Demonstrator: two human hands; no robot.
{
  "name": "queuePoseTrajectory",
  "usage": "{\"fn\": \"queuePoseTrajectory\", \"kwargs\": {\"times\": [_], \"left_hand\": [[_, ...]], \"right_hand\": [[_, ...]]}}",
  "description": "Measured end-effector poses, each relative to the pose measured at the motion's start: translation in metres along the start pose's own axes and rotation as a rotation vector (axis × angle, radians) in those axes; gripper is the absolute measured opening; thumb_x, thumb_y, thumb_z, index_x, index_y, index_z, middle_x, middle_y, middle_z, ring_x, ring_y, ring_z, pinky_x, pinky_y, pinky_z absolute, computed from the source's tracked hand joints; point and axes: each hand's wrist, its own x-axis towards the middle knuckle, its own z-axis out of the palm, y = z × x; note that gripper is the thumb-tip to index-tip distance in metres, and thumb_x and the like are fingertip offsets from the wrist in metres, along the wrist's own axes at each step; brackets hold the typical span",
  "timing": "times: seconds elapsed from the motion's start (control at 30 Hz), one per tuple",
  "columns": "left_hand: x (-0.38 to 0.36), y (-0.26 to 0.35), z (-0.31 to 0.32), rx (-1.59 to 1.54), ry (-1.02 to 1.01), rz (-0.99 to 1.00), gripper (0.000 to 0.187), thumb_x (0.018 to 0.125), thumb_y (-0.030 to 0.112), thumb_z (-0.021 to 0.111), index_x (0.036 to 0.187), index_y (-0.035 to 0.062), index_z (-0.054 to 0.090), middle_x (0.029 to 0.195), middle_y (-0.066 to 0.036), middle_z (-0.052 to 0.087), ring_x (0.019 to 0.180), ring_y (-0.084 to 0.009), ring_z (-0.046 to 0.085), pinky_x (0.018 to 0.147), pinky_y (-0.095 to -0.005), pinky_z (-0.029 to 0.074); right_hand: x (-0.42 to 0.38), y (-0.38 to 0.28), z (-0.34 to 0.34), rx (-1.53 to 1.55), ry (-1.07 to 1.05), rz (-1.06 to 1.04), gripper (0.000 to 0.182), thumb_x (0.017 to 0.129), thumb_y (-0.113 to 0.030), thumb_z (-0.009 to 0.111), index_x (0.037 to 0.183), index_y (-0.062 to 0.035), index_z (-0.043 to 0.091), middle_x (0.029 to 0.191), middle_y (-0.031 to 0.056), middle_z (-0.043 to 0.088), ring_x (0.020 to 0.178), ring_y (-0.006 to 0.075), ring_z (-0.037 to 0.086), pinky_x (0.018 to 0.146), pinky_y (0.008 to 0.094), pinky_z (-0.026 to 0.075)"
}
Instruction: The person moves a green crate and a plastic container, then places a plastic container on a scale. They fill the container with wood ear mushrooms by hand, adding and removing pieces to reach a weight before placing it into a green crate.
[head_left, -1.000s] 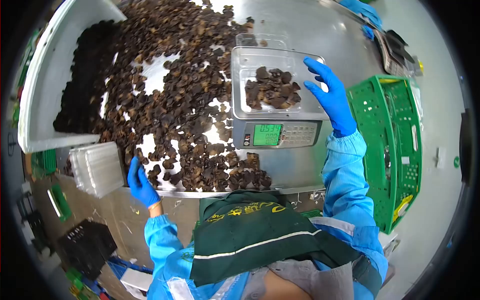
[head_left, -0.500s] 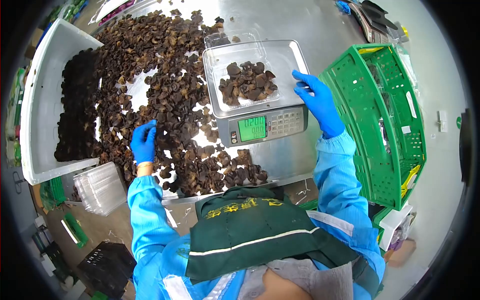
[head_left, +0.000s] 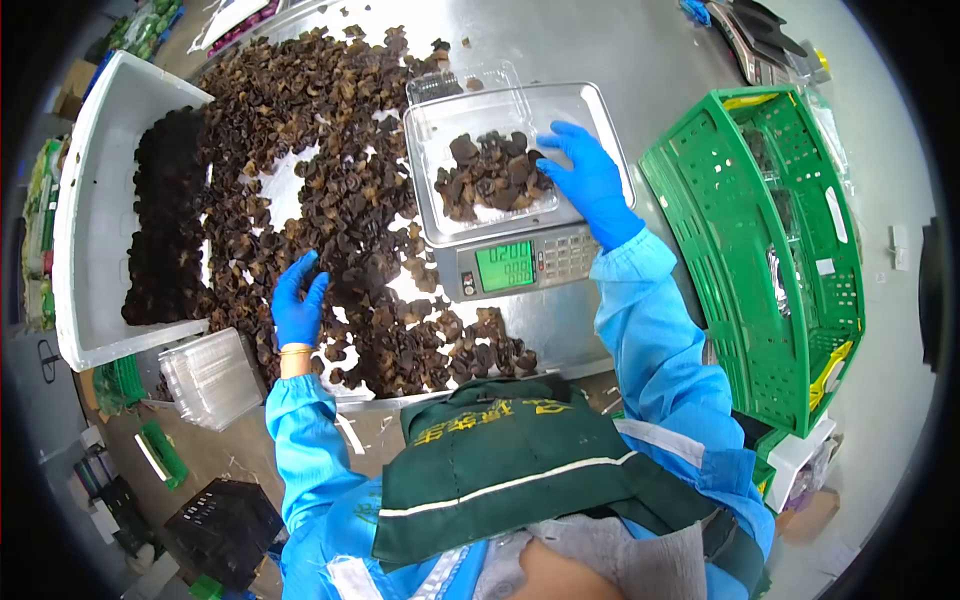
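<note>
— Where's your clear tray (head_left: 500,150) sitting?

— On the scale (head_left: 520,262), long side running left to right, open lid hinged away from you, dark mushrooms (head_left: 490,178) piled inside.

— And your right hand (head_left: 590,180)?

— Half a second ago it hovered by the scale's right edge; now your fingers lie flat and spread on the tray's right side, gripping nothing.

— Your left hand (head_left: 298,300)?

— It has slid slightly nearer you, loosely open on the loose mushroom heap (head_left: 330,190); whether it holds a piece, I cannot tell.

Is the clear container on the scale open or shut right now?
Open. The clear container sits on the scale with its lid flipped back behind it, leaving the dark mushroom pieces uncovered; the right hand touches its edge.
</note>
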Motion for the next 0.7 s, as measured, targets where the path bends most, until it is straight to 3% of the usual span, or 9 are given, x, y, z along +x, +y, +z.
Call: {"fn": "queuePoseTrajectory", "kwargs": {"times": [0.07,0.13,0.23,0.33,0.43,0.63,0.7], "left_hand": [[0.012,0.022,0.009,0.071,-0.042,0.083,0.044,0.077,0.013,0.068,0.119,0.0071,0.057,0.12,-0.011,0.056,0.116,-0.025,0.049,0.098,-0.0343,0.037],[0.029,0.046,0.022,-0.032,-0.048,0.072,0.039,0.079,0.009,0.066,0.117,0.007,0.058,0.12,-0.01,0.056,0.114,-0.0229,0.05,0.097,-0.0325,0.038],[0.061,0.077,0.047,-0.133,-0.08,0.122,0.036,0.079,0.004,0.063,0.114,0.0086,0.06,0.119,-0.008,0.057,0.111,-0.021,0.052,0.095,-0.0306,0.04],[0.1,0.117,0.074,-0.232,-0.159,0.278,0.041,0.075,0.001,0.063,0.115,0.0116,0.06,0.116,-0.007,0.059,0.109,-0.0222,0.054,0.096,-0.0321,0.039],[0.133,0.135,0.104,-0.093,-0.279,0.54,0.051,0.073,0.006,0.066,0.122,0.0138,0.055,0.122,-0.009,0.054,0.111,-0.0256,0.052,0.097,-0.0353,0.038],[0.152,0.127,0.134,0.088,-0.439,0.533,0.035,0.074,0.007,0.066,0.108,0.0111,0.064,0.1,-0.009,0.064,0.094,-0.0238,0.058,0.09,-0.035,0.043],[0.141,0.131,0.121,-0.282,-0.341,0.349,0.024,0.077,0.005,0.064,0.1,0.0077,0.066,0.094,-0.007,0.066,0.09,-0.0185,0.06,0.085,-0.0305,0.046]], "right_hand": [[0.003,0.003,0.003,0.04,-0.012,0.048,0.022,0.077,-0.02,0.067,0.096,-0.0118,0.063,0.114,0.008,0.057,0.104,0.0254,0.055,0.087,0.0346,0.045],[0.005,0.003,0.002,0.136,-0.011,0.13,0.013,0.078,-0.015,0.066,0.089,-0.0095,0.061,0.112,0.007,0.059,0.097,0.0237,0.058,0.083,0.0336,0.047],[0.009,-0.008,-0.007,0.344,-0.003,0.306,0.014,0.079,-0.01,0.065,0.092,-0.0098,0.06,0.112,0.0062,0.059,0.092,0.0198,0.06,0.077,0.0317,0.049],[0.009,-0.012,-0.014,0.441,0.029,0.302,0.014,0.08,-0.006,0.062,0.094,-0.0075,0.059,0.11,0.0069,0.061,0.09,0.016,0.06,0.074,0.0299,0.05],[0.005,-0.016,-0.019,0.623,0.034,0.368,0.017,0.082,-0.004,0.06,0.099,-0.0038,0.06,0.109,0.0082,0.061,0.091,0.015,0.059,0.077,0.0284,0.049],[-0.01,-0.025,-0.032,0.86,-0.051,0.558,0.022,0.083,-0.002,0.057,0.105,0.0,0.059,0.109,0.0091,0.061,0.092,0.0131,0.058,0.08,0.026,0.048],[-0.022,-0.025,-0.035,0.882,-0.072,0.581,0.022,0.084,-0.002,0.057,0.105,-0.0005,0.059,0.109,0.009,0.061,0.092,0.0125,0.058,0.079,0.026,0.048]]}}
